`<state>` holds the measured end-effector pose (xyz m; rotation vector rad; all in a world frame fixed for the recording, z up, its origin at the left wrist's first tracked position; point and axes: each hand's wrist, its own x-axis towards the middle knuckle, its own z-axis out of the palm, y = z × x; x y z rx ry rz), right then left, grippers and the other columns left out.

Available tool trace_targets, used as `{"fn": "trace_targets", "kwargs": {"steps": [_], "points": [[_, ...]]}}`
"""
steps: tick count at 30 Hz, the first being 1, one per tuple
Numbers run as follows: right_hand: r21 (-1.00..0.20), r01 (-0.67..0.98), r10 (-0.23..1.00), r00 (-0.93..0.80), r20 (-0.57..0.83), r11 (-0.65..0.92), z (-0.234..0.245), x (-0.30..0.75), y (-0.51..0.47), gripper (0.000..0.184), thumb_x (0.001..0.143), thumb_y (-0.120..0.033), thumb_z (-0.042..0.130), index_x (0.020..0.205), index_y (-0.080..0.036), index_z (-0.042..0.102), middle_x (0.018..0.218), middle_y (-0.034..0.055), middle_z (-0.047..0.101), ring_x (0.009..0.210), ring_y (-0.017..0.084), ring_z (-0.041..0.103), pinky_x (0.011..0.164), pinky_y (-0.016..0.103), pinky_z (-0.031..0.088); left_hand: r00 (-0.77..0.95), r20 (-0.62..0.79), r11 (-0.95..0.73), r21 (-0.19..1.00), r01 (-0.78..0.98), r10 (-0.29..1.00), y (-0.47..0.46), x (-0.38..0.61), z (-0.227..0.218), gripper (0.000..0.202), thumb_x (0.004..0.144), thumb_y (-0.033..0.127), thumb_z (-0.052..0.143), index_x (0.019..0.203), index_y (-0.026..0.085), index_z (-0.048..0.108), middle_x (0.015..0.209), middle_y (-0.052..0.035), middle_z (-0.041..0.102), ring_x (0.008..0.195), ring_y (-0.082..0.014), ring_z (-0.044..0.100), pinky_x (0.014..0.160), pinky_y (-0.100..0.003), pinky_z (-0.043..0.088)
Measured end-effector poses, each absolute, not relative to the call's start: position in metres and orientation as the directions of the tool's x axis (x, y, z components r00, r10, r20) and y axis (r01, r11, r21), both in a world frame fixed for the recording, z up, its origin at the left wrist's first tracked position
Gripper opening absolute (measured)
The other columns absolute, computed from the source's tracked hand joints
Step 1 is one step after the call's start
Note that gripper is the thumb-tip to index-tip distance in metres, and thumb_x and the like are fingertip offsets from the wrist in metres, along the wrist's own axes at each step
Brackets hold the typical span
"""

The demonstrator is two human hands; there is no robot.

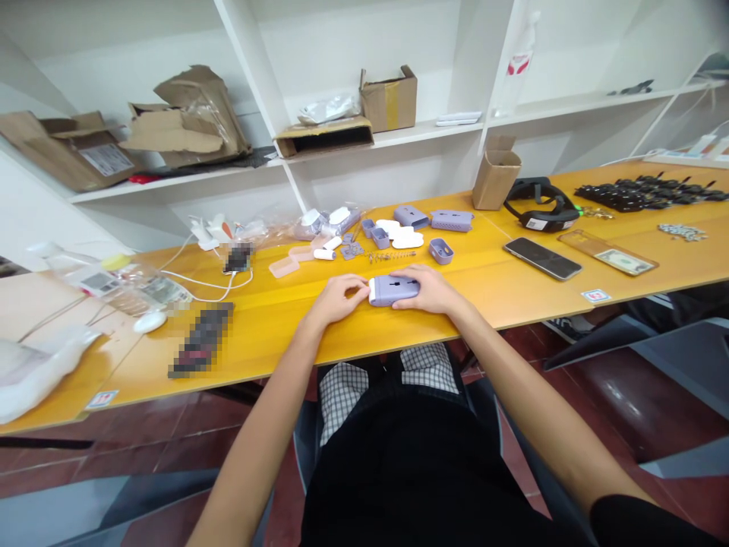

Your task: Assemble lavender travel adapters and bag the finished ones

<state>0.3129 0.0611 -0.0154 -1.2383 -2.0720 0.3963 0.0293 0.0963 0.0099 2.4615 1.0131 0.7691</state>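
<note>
Head view: both hands were shut on a small lilac plastic case [397, 290]. The left hand [336, 298] gripped its white end, and the right hand [428, 291] lay over its far end. The case was over the table, near the edge closest to the person. If a hand slipped, the case could pop apart or drop off that edge. Tiny springs [392, 257] lay nearby and could roll away if bumped. The yellow wooden table [285, 342] also held lilac shells [452, 220] and a black phone [542, 258]. White shelves [427, 133] with cardboard boxes [387, 99] stood far off, and the floor was dark red tile [130, 433].
</note>
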Motion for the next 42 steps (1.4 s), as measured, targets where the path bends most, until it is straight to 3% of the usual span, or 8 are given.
{"fn": "trace_targets", "kwargs": {"steps": [4, 14, 20, 24, 27, 30, 36, 42], "points": [[-0.564, 0.657, 0.862, -0.313, 0.399, 0.499, -0.016, 0.312, 0.061, 0.074, 0.071, -0.048, 0.097, 0.139, -0.031, 0.074, 0.137, 0.0105, 0.074, 0.129, 0.037, 0.066, 0.116, 0.06, 0.048, 0.582, 0.326, -0.65, 0.554, 0.521, 0.745, 0.093, 0.032, 0.009, 0.024, 0.093, 0.04, 0.074, 0.111, 0.024, 0.075, 0.117, -0.0066, 0.08, 0.109, -0.0264, 0.075, 0.108, -0.047, 0.057], [-0.561, 0.661, 0.862, -0.31, 0.4, 0.498, -0.015, 0.313, 0.06, 0.074, 0.072, -0.049, 0.097, 0.14, -0.029, 0.075, 0.136, 0.0114, 0.074, 0.128, 0.036, 0.067, 0.116, 0.057, 0.049, 0.559, 0.376, -0.669, 0.503, 0.546, 0.739, 0.101, 0.028, 0.008, 0.021, 0.099, 0.038, 0.065, 0.11, 0.023, 0.075, 0.115, -0.0065, 0.08, 0.107, -0.0254, 0.074, 0.106, -0.044, 0.056], [-0.567, 0.662, 0.867, -0.304, 0.395, 0.49, -0.014, 0.314, 0.058, 0.074, 0.073, -0.052, 0.097, 0.139, -0.028, 0.075, 0.135, 0.0111, 0.073, 0.127, 0.035, 0.067, 0.116, 0.056, 0.049, 0.232, 0.55, -0.478, 0.358, 0.802, 0.802, 0.147, -0.03, 0.01, 0.015, 0.096, 0.024, 0.064, 0.108, 0.022, 0.072, 0.123, -0.0043, 0.076, 0.127, -0.0255, 0.062, 0.121, -0.045, 0.043], [-0.564, 0.668, 0.869, -0.296, 0.397, 0.485, -0.014, 0.314, 0.058, 0.073, 0.073, -0.052, 0.097, 0.139, -0.031, 0.075, 0.135, 0.0103, 0.073, 0.127, 0.036, 0.068, 0.116, 0.057, 0.049, -0.104, 0.601, -0.227, 0.45, 0.864, 0.793, 0.171, -0.086, 0.006, 0.045, 0.087, 0.023, 0.072, 0.129, 0.013, 0.062, 0.147, -0.0173, 0.059, 0.149, -0.0402, 0.039, 0.125, -0.064, 0.025], [-0.561, 0.669, 0.868, -0.3, 0.397, 0.488, -0.014, 0.314, 0.058, 0.074, 0.072, -0.052, 0.097, 0.139, -0.028, 0.075, 0.135, 0.0114, 0.073, 0.127, 0.036, 0.067, 0.116, 0.056, 0.049, -0.293, 0.495, -0.063, 0.584, 0.81, 0.818, 0.182, -0.111, 0.0, 0.043, 0.092, 0.029, 0.067, 0.131, 0.014, 0.057, 0.134, -0.0137, 0.066, 0.141, -0.0369, 0.051, 0.117, -0.056, 0.034], [-0.561, 0.668, 0.867, -0.299, 0.399, 0.489, -0.015, 0.313, 0.058, 0.073, 0.072, -0.05, 0.097, 0.138, -0.028, 0.075, 0.135, 0.0113, 0.073, 0.127, 0.036, 0.067, 0.116, 0.055, 0.049, -0.271, 0.403, -0.022, 0.59, 0.807, 0.874, 0.189, -0.118, -0.005, 0.041, 0.09, 0.029, 0.071, 0.127, 0.018, 0.06, 0.116, -0.0093, 0.073, 0.119, -0.0317, 0.065, 0.106, -0.049, 0.045], [-0.576, 0.657, 0.87, -0.306, 0.386, 0.487, -0.013, 0.313, 0.057, 0.072, 0.073, -0.049, 0.097, 0.139, -0.03, 0.075, 0.135, 0.0102, 0.074, 0.128, 0.036, 0.067, 0.116, 0.057, 0.05, -0.15, 0.372, -0.08, 0.535, 0.841, 0.916, 0.191, -0.116, -0.004, 0.041, 0.087, 0.029, 0.081, 0.121, 0.013, 0.067, 0.102, -0.0026, 0.072, 0.098, -0.0204, 0.064, 0.1, -0.038, 0.05], [-0.574, 0.66, 0.871, -0.309, 0.382, 0.485, -0.012, 0.314, 0.057, 0.072, 0.073, -0.048, 0.097, 0.139, -0.03, 0.075, 0.136, 0.0106, 0.074, 0.129, 0.037, 0.066, 0.117, 0.059, 0.049, 0.033, 0.414, -0.237, 0.453, 0.859, 0.91, 0.163, -0.069, -0.004, 0.054, 0.079, 0.026, 0.086, 0.129, 0.017, 0.068, 0.112, -0.0047, 0.067, 0.103, -0.0233, 0.063, 0.103, -0.036, 0.051]]}}
